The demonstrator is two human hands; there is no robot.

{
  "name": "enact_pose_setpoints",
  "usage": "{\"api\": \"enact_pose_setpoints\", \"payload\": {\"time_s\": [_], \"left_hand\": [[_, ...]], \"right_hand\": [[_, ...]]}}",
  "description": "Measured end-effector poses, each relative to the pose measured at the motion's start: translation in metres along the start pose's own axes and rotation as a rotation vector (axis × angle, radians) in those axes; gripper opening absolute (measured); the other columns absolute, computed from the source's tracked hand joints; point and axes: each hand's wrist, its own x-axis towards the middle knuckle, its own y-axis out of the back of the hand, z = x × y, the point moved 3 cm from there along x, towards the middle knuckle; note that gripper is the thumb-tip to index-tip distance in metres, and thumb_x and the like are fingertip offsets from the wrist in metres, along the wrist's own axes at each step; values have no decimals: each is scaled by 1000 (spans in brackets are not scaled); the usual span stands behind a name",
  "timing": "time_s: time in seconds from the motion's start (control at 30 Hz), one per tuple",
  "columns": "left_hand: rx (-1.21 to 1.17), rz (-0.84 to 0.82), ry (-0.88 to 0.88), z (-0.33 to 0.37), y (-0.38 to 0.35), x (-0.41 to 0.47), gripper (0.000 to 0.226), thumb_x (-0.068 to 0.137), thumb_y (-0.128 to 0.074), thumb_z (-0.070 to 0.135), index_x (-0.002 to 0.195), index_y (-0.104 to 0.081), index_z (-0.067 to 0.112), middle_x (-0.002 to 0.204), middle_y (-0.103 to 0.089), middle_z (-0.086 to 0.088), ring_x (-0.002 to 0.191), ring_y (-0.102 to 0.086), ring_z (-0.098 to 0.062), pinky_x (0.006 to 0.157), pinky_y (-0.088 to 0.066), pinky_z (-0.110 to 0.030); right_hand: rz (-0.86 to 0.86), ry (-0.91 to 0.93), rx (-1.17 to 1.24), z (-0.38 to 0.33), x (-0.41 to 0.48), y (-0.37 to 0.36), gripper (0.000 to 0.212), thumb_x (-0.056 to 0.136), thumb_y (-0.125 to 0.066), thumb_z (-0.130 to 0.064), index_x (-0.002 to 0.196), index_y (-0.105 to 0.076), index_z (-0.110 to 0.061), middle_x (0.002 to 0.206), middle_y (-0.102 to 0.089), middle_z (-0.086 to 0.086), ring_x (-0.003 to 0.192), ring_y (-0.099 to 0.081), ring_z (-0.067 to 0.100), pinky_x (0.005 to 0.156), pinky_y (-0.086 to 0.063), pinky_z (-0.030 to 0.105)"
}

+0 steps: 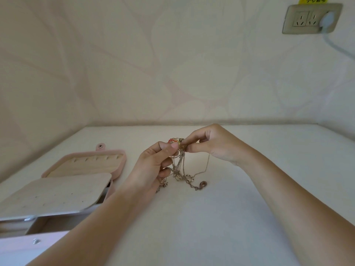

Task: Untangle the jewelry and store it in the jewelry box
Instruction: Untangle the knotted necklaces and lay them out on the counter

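A tangled bunch of thin chains (180,169) hangs above the white table, its lower loops and a small brown pendant (203,184) lying on the surface. A red and yellow piece (173,141) sits at the top of the knot. My left hand (157,160) pinches the knot from the left with thumb and forefinger. From the right, my right hand (213,144) pinches the same knot with its fingertips. The pink jewelry box (117,169) lies open at the left, its pale inner panels showing slits and small holes.
The white table (230,217) runs to a wall at the back and sides. A wall socket (311,19) with a plugged-in cable sits at the upper right. The box's lower tray and drawer edge fill the bottom left corner.
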Motion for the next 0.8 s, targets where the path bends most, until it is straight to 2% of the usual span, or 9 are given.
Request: {"api": "enact_pose_setpoints", "payload": {"time_s": [0.07,0.17,0.3,0.37,0.47,0.57,0.67,0.8], "left_hand": [[15,7,13,-1,0,1,22,76,-66,19,61,-50,18,62,-46,6,50,-28,-6,39,-20,-15],[114,8,32,-4,0,2,21,85,-61,9,69,-52,18,56,-39,7,47,-27,-6,38,-21,-15],[258,29,-2,-5,1,1,6,85,-66,19,81,-62,17,48,-36,15,42,-25,-5,39,-22,-16],[336,75,-64,-3,3,1,10,80,-71,25,80,-66,16,45,-36,13,43,-22,-9,43,-18,-21],[391,123,-146,-1,4,1,13,77,-74,25,78,-67,14,43,-42,10,35,-22,-5,38,-18,-16],[404,155,-169,0,5,1,11,78,-74,21,81,-67,14,42,-37,10,33,-20,-3,34,-17,-13],[428,126,-185,1,5,2,8,80,-72,19,78,-66,14,39,-32,14,35,-19,-4,37,-17,-16],[455,61,-155,1,1,1,10,83,-69,18,75,-67,15,38,-35,13,36,-19,-5,39,-18,-19]], "right_hand": [[47,22,16,-1,0,1,18,81,-69,-3,87,-76,-19,87,-75,-7,88,-68,3,85,-47,12],[57,29,4,-4,-1,1,18,82,-68,-4,84,-75,-20,80,-73,-14,85,-66,1,79,-46,8],[13,31,3,-4,-1,-3,11,82,-71,-9,89,-75,-15,82,-73,-17,86,-66,-3,80,-45,8],[17,40,2,-4,-1,-5,12,80,-72,-6,87,-75,-16,82,-73,-16,84,-66,-3,78,-46,9],[32,53,12,-6,-1,-8,14,80,-71,-2,82,-70,-16,79,-70,-5,62,-59,-6,61,-39,5],[39,65,-6,-11,-2,-9,16,80,-68,2,79,-67,-14,82,-65,8,49,-50,-4,53,-33,3],[15,68,-19,-15,-4,-10,17,80,-65,5,79,-67,-12,79,-61,5,48,-48,-4,53,-34,4],[5,43,-39,-13,-4,-10,16,80,-65,0,84,-71,-14,81,-61,-2,53,-48,-2,62,-39,5]]}}
